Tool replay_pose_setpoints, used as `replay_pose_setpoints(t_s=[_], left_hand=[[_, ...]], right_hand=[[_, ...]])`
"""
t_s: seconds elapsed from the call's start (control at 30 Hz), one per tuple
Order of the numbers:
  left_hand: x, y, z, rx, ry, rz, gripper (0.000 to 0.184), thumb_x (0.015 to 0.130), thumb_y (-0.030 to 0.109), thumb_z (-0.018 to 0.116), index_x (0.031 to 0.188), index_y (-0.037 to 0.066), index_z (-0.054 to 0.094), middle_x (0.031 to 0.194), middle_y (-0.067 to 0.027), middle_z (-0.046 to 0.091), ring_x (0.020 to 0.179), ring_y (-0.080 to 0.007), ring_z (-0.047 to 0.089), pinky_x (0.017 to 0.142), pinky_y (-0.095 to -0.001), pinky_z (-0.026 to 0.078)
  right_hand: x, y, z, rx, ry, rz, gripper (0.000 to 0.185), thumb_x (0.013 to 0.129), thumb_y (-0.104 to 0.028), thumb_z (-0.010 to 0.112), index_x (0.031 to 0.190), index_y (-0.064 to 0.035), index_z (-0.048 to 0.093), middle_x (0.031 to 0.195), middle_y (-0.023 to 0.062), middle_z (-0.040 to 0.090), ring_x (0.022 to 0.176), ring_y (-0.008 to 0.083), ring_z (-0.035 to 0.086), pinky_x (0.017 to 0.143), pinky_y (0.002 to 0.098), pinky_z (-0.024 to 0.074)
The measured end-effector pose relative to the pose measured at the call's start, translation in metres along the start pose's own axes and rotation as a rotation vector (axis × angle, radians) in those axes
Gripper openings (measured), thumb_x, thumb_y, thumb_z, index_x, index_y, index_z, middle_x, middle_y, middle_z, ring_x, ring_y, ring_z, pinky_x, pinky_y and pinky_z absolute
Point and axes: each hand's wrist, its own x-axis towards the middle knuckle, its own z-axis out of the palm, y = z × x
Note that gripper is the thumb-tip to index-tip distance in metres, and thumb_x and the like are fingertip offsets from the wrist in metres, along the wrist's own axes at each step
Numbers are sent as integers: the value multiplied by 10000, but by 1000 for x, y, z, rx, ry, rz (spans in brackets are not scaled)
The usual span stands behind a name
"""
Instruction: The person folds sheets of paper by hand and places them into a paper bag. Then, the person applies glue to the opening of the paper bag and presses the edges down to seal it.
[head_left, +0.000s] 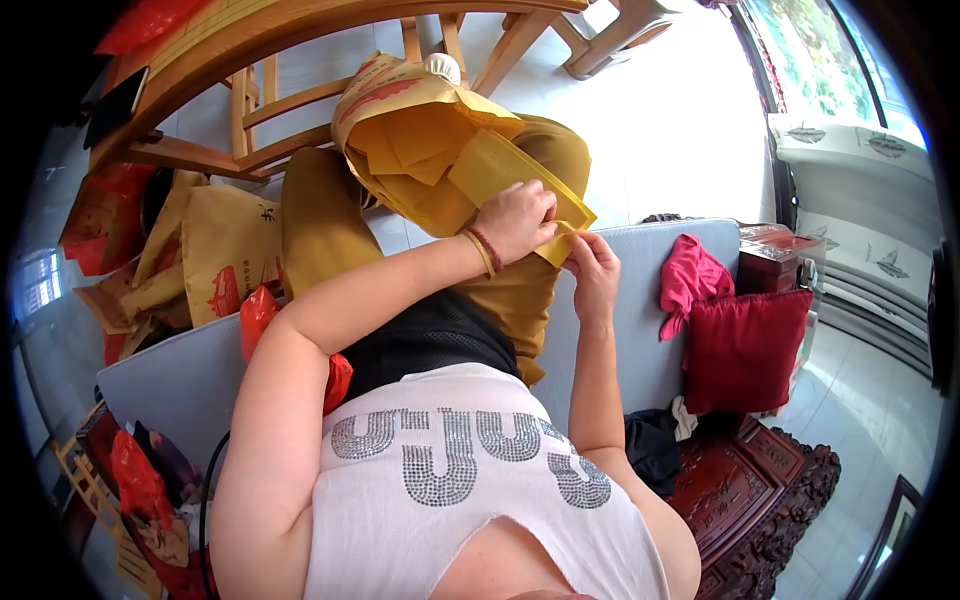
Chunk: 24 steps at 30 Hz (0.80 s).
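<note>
A stack of yellow paper (pixel 503 172) lies across my thigh, its near end reaching my hands. My left hand (pixel 515 222), with bands on its wrist, is closed over the near end of the stack, fingers curled. My right hand (pixel 595 270) pinches a small yellow paper piece (pixel 562 243) between thumb and fingers, beside the left fingertips. Just beyond, a large yellow paper bag (pixel 365 100) with red print rests between my knees, its mouth facing me. Inside it lie several loose yellow papers (pixel 410 150). My curled fingers hide part of the paper.
A wooden table (pixel 330 25) stands ahead, with a plastic stool (pixel 625 35) to its right. More printed paper bags (pixel 232 245) are at left. I sit on a grey-blue cushion (pixel 640 290); a pink cloth (pixel 692 280) and a dark red pillow (pixel 748 348) are at right.
</note>
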Motion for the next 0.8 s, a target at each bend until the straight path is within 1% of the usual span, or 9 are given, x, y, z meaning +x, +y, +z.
replay_pose_setpoints(t_s=[0.07,0.17,0.27,0.37,0.47,0.57,0.67,0.77,0.8], left_hand=[[0,4,-13,-164,-3,-37,148,744,198,613,750,55,575,813,-109,564,793,-282,563,704,-369,466],[-2,0,-16,-247,1,-34,150,750,202,604,735,53,592,803,-116,581,762,-293,570,691,-368,462],[-2,15,-24,-265,-13,-31,171,761,223,596,746,54,616,770,-115,596,732,-295,575,673,-375,465],[-2,20,-15,-250,41,-62,238,756,274,612,741,37,626,724,-119,609,695,-278,590,655,-365,471],[4,28,-29,-320,-87,-150,297,738,314,646,748,18,623,713,-126,626,674,-258,605,642,-351,477],[6,21,-24,-369,-123,-149,332,722,323,673,763,-3,631,736,-136,642,677,-238,620,642,-325,480],[8,10,-21,-475,-160,-149,296,728,283,673,778,-8,651,730,-137,648,663,-212,623,634,-302,480],[8,13,-36,-543,-181,-158,254,736,236,660,776,-15,660,723,-135,652,655,-189,625,632,-281,477],[7,12,-36,-531,-158,-166,241,736,223,656,775,-14,659,718,-134,651,649,-186,623,626,-281,476]], right_hand=[[1,-1,1,40,-4,7,133,870,-109,544,925,0,596,828,35,615,697,93,585,623,224,495],[0,-4,3,66,-26,20,133,866,-101,549,937,0,597,832,28,617,715,89,581,637,220,481],[2,2,-3,15,-96,9,151,862,-118,556,943,-2,610,795,12,618,722,75,540,718,236,449],[2,4,-6,1,-140,-5,134,848,-88,566,943,-2,604,856,0,578,743,72,517,728,236,431],[1,5,1,-89,-127,-84,105,834,-60,575,919,-2,594,934,-6,507,780,71,516,719,230,434],[-2,0,5,-167,-127,-98,133,841,-47,565,969,-15,581,869,-15,564,825,66,514,773,200,405],[-1,4,3,-155,-139,-118,128,839,-53,571,962,-17,584,876,-16,553,826,65,512,770,200,403],[2,7,-4,-185,-137,-77,121,846,-86,573,903,19,590,938,1,489,800,77,490,705,208,402],[2,6,-4,-167,-131,-81,138,852,-99,566,908,24,594,935,4,497,796,78,487,699,212,401]])
